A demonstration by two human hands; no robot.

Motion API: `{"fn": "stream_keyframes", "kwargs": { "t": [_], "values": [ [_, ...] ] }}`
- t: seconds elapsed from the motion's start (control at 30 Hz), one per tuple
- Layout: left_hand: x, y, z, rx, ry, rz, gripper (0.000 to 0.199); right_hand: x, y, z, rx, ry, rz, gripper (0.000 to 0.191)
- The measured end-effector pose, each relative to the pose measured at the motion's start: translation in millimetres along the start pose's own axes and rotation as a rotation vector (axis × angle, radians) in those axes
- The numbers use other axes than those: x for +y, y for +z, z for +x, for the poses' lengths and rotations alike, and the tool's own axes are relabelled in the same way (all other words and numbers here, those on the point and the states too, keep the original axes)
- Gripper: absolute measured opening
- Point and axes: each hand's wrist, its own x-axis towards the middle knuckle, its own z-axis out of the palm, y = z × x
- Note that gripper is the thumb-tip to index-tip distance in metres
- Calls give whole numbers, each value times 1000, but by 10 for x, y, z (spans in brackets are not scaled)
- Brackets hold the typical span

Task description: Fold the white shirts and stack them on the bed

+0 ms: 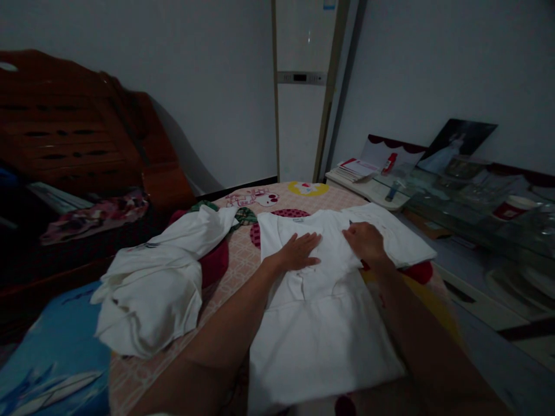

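A white shirt [321, 341] lies flat in front of me with its neckline at the far end; its sides look folded in. My left hand [300, 252] rests on its upper part, palm down and fingers stretched out. At the right shoulder edge, my right hand [366, 240] is closed, its fingers curled on the fabric. A small dark tip shows by those fingers, too small to name. Just beyond the right hand is a folded white garment [399, 234]. To the left lies a loose heap of white clothing [151, 289].
A patterned pink cloth [234, 248] covers the table. At right stands a glass-topped cabinet [455, 202] with papers, a red bottle [389, 164], a cup [514, 208] and a photo. A wooden bench [78, 127], a blue cushion [56, 358] and a tall white air conditioner [301, 127] surround it.
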Motion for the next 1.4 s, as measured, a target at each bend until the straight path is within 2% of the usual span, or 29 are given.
{"fn": "stream_keyframes", "kwargs": {
  "t": [0.1,0.17,0.27,0.43,0.6,0.7,0.9,0.97,1.03,1.1,1.2,1.3,1.33,1.4],
  "values": [
    [-20,-4,18,-24,-7,-48,77,328,-84,77,141,139,-132,34],
    [-33,8,31,-29,-3,-48,76,490,-67,89,126,169,-155,38],
    [-42,31,35,-1,8,-40,73,612,37,91,35,157,-143,43],
    [-43,56,29,19,7,-37,72,641,182,134,15,162,-115,31],
    [-48,59,32,-6,-5,-42,71,633,180,152,3,193,-100,32],
    [-41,50,25,-5,-2,-48,71,610,164,141,2,185,-100,25],
    [-42,37,15,20,-7,-128,70,524,78,149,117,171,47,15],
    [-64,29,29,69,-27,-260,68,473,48,158,180,141,189,11],
    [-84,11,55,171,-51,-509,64,388,43,156,195,103,427,11],
    [-82,-19,88,267,-84,-858,62,259,76,137,146,72,708,15],
    [-16,-60,128,281,-159,-1374,64,17,190,84,1,-16,1012,22],
    [74,-51,159,264,-247,-1650,61,-149,297,46,-193,-256,1095,27],
    [93,-32,172,289,-281,-1675,59,-163,310,44,-227,-321,1085,29],
    [107,21,203,351,-359,-1668,53,-125,293,59,-206,-358,1037,28]
  ]
}}
